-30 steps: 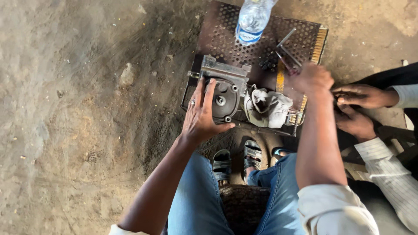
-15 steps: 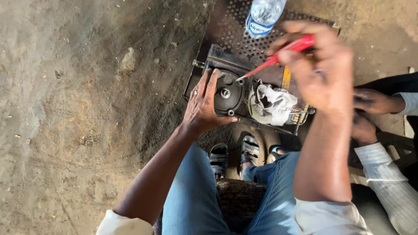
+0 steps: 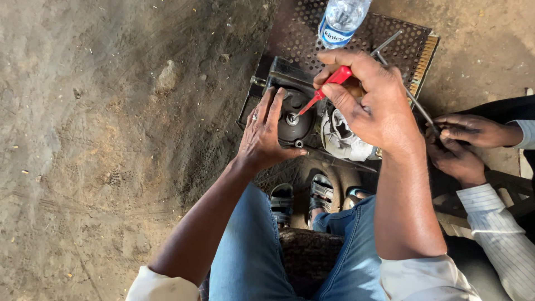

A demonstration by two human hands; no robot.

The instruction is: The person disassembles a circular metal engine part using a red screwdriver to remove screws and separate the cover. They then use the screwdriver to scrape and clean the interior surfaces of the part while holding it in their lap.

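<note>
- Dusty, packed dirt floor (image 3: 100, 139); perforated rusty metal sheet (image 3: 384, 39).
- Left hand (image 3: 264, 139), fingers spread flat, steadies a black round metal part (image 3: 295, 125).
- Right hand (image 3: 373, 106), fingers wrapped around a red-handled screwdriver (image 3: 329, 83).

Hard daylight falls from the upper right, brightening the dirt ground (image 3: 100, 139) to the right of the perforated metal tray (image 3: 390, 42) and the right hand (image 3: 373, 103) above it. The tray's near edge and the sandalled feet below it sit in deep shadow. The plastic bottle (image 3: 341, 19) at the tray's far end glints (a small patch of glare). Focus is crisp around the tray; ground left of it looks slightly stretched by the wide lens.
</note>
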